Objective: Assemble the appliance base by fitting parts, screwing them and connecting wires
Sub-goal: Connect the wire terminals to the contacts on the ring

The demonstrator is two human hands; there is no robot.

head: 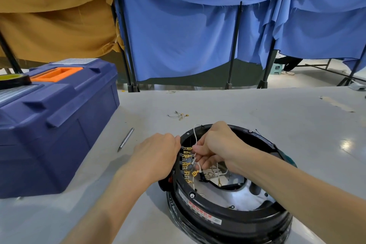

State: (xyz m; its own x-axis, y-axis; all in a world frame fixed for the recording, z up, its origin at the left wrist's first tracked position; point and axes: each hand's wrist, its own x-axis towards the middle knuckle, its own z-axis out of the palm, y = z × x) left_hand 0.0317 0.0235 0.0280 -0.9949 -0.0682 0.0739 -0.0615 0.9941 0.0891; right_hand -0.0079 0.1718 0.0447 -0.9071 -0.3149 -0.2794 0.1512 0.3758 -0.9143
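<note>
Blue curtains (198, 35) and a tan cloth (49, 16) hang on black frames behind a grey counter (237, 109). A dark blue toolbox (59, 125) with an orange handle sits shut on the counter's left side, and a roll of tape (13, 80) rests on its lid.

The base (227, 222), a round black ring open at the top, stands on the counter near its front edge, right of the toolbox and directly under the person's two bare forearms.

The left hand (156, 156) grips the base's left rim, its fingers (176, 140) curled over the edge with the tips hidden behind it. The right hand (215, 144) reaches inside the ring, its fingers (200, 157) bunched together and pinching a thin white wire (195, 134) that loops up toward the far rim.

A slim metal rod (126, 139) lies on the counter between the toolbox and the base. A column of brass terminals (186, 161) lines the inside of the left rim, just beside the right fingertips, and a loose brass connector (195, 173) hangs on a wire below them. Small wire scraps (179, 115) lie on the counter beyond the base.
</note>
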